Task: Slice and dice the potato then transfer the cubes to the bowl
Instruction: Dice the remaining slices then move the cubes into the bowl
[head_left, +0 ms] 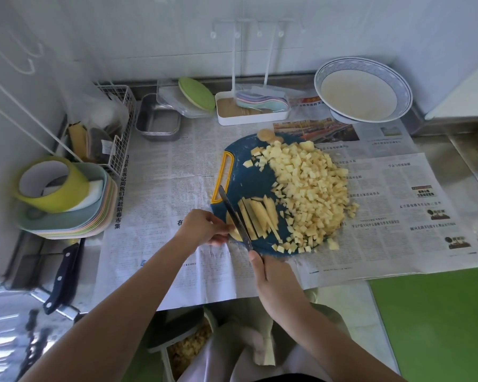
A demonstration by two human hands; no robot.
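On the newspaper, left hand pinches potato piece, right hand grips knife

Soft, even daylight casts only faint shadows, the potato cubes at centre are fairly sharp, the white wall along the top is hazy and washed out, straight edges bow toward the corners, and the metal surface at lower left smears with glare.

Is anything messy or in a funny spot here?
Yes. The potato cubes are heaped so far right that some have spilled off the blue cutting board onto the newspaper. The patterned bowl at the back also sits tilted, not flat.
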